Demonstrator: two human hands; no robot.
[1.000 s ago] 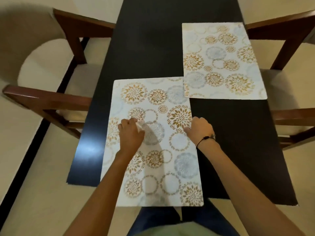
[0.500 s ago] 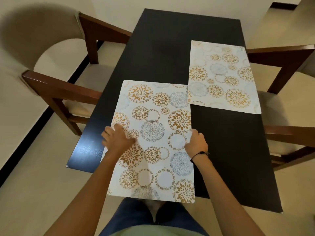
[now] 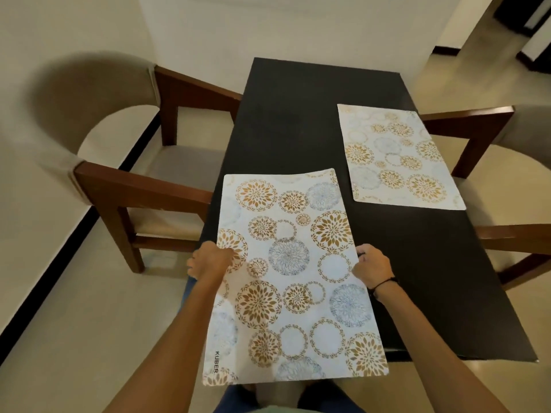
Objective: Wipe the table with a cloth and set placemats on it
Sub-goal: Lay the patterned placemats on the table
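A white placemat with gold and blue flower circles is held over the near left part of the black table. Its near end sticks out past the table's front edge. My left hand grips its left long edge and my right hand grips its right long edge. A second placemat of the same pattern lies flat on the table's right side, apart from the held one. No cloth is in view.
A wooden armchair with beige cushions stands at the table's left side. Another armchair stands at the right side. A white wall runs behind the table's far end. Beige floor surrounds the table.
Both hands have gone from pressing on top of the near placemat to gripping its side edges. The mat has been drawn toward me and no longer overlaps the second placemat.
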